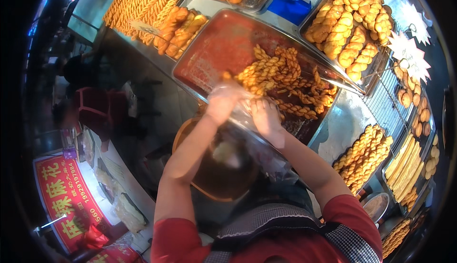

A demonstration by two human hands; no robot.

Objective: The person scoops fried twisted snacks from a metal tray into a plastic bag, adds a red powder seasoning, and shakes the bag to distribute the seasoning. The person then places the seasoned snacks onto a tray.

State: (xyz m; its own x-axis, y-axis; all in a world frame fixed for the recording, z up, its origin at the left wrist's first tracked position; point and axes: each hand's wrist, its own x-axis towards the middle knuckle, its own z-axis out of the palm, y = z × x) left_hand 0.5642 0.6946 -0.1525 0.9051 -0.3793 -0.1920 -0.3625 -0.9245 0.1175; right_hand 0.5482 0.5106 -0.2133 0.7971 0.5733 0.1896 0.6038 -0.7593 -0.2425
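Glossy fried dough twists (266,72) lie in the right half of a large metal tray (214,41) whose bottom is coated reddish. At the tray's near edge my left hand (225,100), blurred, is at a clear plastic bag (244,111); its fingers are too blurred to read. My right hand (266,116) lies against the bag's other side, fingers bent over the plastic beside the twists. Whether a twist is inside the bag cannot be told. More clear plastic (271,159) hangs below the tray's edge, over a round brown tub (192,184).
Trays of thick twists (342,30), thin twists (139,9) and braided twists (364,155) surround the tray. A blue box (289,7) stands behind it. Star-shaped signs (408,55) on wires rise at the right. A person in dark red (96,107) is at the left.
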